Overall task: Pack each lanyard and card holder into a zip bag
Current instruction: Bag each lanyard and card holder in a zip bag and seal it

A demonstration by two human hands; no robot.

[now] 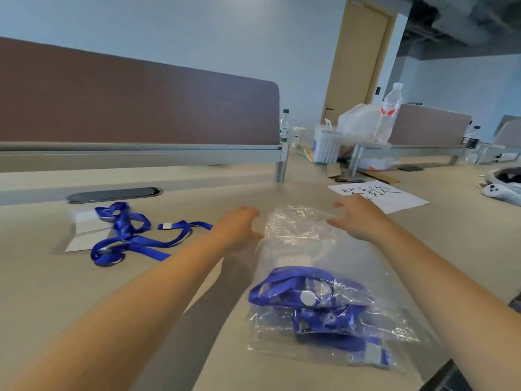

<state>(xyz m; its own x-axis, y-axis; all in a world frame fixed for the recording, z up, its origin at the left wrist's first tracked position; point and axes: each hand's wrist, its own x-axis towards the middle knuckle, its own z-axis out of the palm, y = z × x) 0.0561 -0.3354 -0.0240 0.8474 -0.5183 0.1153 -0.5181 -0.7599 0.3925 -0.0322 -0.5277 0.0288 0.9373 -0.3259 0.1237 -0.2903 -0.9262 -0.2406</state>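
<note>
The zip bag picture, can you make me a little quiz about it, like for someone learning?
1. True or false: the zip bag already holds a blue lanyard.
2. Which hand is at the far left edge of the bag: left hand or right hand?
3. Fill in: the loose lanyard on the desk lies to the ___ of the bag.

Key: 1 true; 2 left hand; 3 left.
</note>
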